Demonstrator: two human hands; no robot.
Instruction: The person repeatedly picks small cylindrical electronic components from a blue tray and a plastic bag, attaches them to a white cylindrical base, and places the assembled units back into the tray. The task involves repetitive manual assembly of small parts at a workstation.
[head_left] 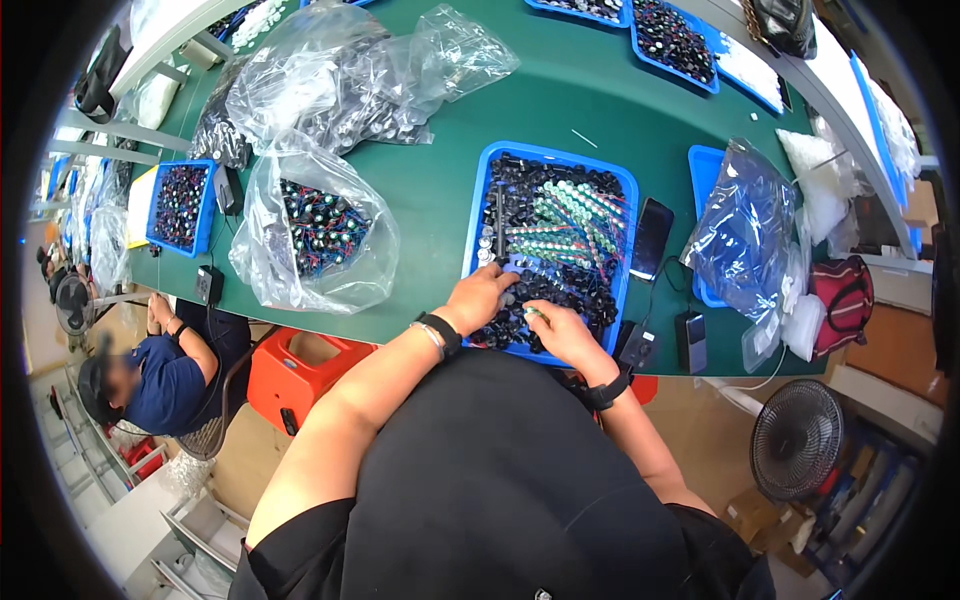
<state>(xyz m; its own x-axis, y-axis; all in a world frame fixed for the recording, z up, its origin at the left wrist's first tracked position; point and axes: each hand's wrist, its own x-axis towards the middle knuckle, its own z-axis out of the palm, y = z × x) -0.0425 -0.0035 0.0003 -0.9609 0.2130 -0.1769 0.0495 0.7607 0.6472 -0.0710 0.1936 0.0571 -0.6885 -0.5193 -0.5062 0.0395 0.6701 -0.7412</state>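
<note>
In front of me a blue tray (628, 180) holds many small black round parts (570, 292). Strips of small pale green-and-white round pieces (575, 215) lie across its far half. My left hand (480, 298) is over the tray's near left part, its fingers drawn together among the black parts. Whatever those fingertips grip is too small to make out. To its right, my right hand (560, 330) is closed, pinching a small green part (533, 314) between thumb and fingers above the tray's near edge.
A clear bag of wired parts (325, 225) lies left of the tray, with larger plastic bags (330, 80) behind. A phone (652, 238) and a bagged blue tray (705, 170) are to the right. Another person (170, 365) sits at left; a fan (797, 438) stands at right.
</note>
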